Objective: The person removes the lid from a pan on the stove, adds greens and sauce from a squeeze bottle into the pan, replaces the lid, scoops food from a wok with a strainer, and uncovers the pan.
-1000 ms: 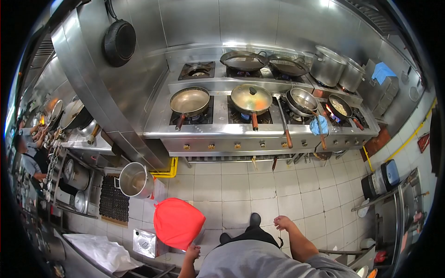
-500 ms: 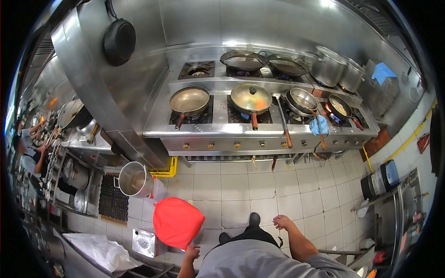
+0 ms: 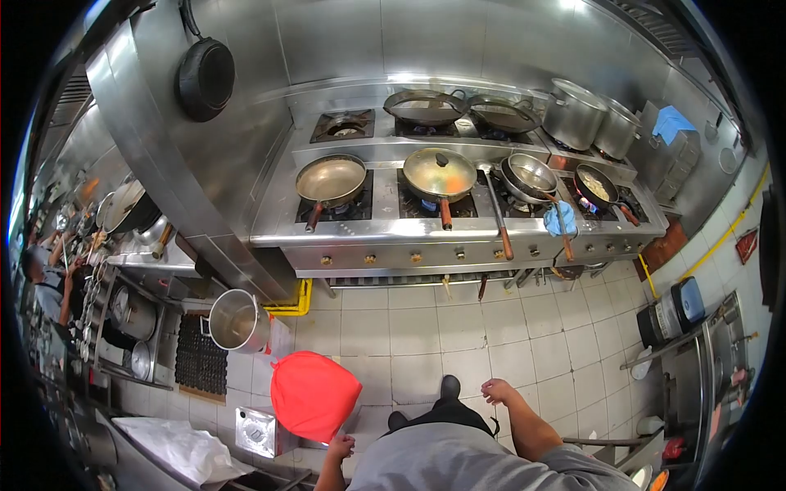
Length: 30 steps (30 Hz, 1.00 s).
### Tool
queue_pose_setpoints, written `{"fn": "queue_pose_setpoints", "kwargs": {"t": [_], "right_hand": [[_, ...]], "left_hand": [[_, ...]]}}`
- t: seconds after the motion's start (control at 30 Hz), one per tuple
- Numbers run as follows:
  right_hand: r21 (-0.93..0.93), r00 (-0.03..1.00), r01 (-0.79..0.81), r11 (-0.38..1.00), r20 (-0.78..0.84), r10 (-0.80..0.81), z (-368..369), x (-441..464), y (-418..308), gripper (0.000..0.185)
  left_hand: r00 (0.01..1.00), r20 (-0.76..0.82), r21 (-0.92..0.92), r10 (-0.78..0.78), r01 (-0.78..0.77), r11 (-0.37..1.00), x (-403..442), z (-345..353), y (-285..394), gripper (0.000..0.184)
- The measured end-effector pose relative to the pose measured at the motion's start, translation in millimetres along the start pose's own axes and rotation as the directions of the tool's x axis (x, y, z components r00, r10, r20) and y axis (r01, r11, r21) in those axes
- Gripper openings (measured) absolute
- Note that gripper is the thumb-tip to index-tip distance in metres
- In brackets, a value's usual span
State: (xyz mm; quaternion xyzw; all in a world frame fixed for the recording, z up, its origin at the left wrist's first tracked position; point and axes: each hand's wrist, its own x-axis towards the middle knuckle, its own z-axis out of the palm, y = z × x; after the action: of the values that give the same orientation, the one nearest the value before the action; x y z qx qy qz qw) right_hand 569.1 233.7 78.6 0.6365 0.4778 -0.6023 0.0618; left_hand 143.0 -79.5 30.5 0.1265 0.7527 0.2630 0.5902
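My left hand (image 3: 341, 446) hangs by my side, its fingers loosely curled with nothing visible in them. It is nearest to a red cloth-like cover (image 3: 315, 396) on the floor-standing item at my left; I cannot tell whether they touch. To my right, my right hand (image 3: 495, 391) is held out over the tiles, empty, fingers loosely apart. In front stands a steel stove (image 3: 385, 255). On its front row are a bare frying pan (image 3: 330, 178), a pan under a glass lid (image 3: 434, 176), stacked pans (image 3: 530, 173) and a small pan with food (image 3: 595, 185).
Two wide pans (image 3: 424, 106) and tall stockpots (image 3: 575, 114) fill the back row. A steel bucket (image 3: 237, 321), a metal tin (image 3: 256, 431) and a black mat (image 3: 201, 353) are at left. A blue cloth (image 3: 562, 219) drapes a pan handle. Another person (image 3: 51, 278) works far left.
My view has shifted slightly, while both hands keep nearly the same place. The orange flame by the small pan no longer shows. The person at far left has moved a little.
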Motion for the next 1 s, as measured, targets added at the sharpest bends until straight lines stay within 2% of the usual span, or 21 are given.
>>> {"fn": "queue_pose_setpoints", "kwargs": {"t": [0.13, 0.4, 0.6, 0.83, 1.0], "right_hand": [[0.01, 1.0, 0.004, 1.0, 0.005, -0.004, 0, 1, -3, 0.032], [0.005, 1.0, -0.003, 1.0, 0.012, 0.003, 1, 0, -7, 0.032], [0.011, 1.0, -0.012, 1.0, 0.004, 0.012, 0, 2, -7, 0.031], [0.012, 1.0, -0.015, 1.0, 0.005, 0.015, -1, 4, -3, 0.031], [-0.017, 1.0, -0.006, 1.0, -0.007, 0.006, -3, 2, -5, 0.031]], "left_hand": [[1.0, -0.017, 0.021, 0.019, -0.018, 1.0, -10, -2, 9, 0.01], [0.999, -0.037, 0.088, 0.014, -0.011, 0.996, -18, -2, 18, 0.024], [0.999, -0.033, 0.097, 0.008, -0.004, 0.995, -11, -1, 16, 0.025], [1.0, 0.003, 0.081, -0.006, 0.005, 0.997, 0, 5, 4, 0.017], [0.999, -0.032, 0.056, 0.008, -0.006, 0.998, 1, 8, 4, 0.015]]}}
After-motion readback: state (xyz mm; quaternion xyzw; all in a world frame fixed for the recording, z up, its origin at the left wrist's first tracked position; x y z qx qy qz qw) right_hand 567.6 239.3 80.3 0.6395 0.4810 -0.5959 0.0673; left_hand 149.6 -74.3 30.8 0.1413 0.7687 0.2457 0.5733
